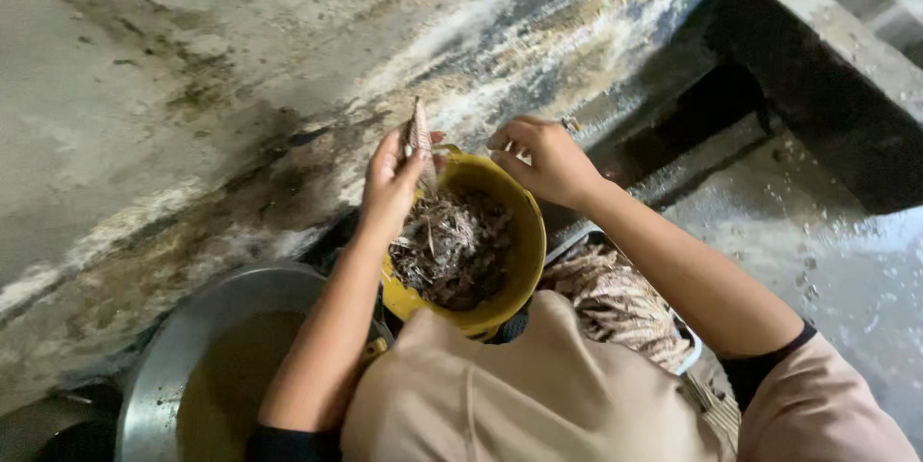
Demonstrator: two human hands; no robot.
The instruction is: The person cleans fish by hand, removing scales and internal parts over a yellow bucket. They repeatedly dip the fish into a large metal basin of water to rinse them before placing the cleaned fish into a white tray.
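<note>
Pinching a small fish (pixel 419 135) upright in my left hand (pixel 392 183) over the yellow bowl (pixel 527 241) so scraps drop in; my right hand (pixel 548 162) curls empty at the rim

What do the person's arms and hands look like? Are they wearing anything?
Both hands are bare, with no gloves: the left hand and the right hand. The forearms are bare too. Each arm has a short dark sleeve edge near the elbow, under a loose beige garment that covers the upper arms and body. No watch or bracelet shows on either wrist.
</note>
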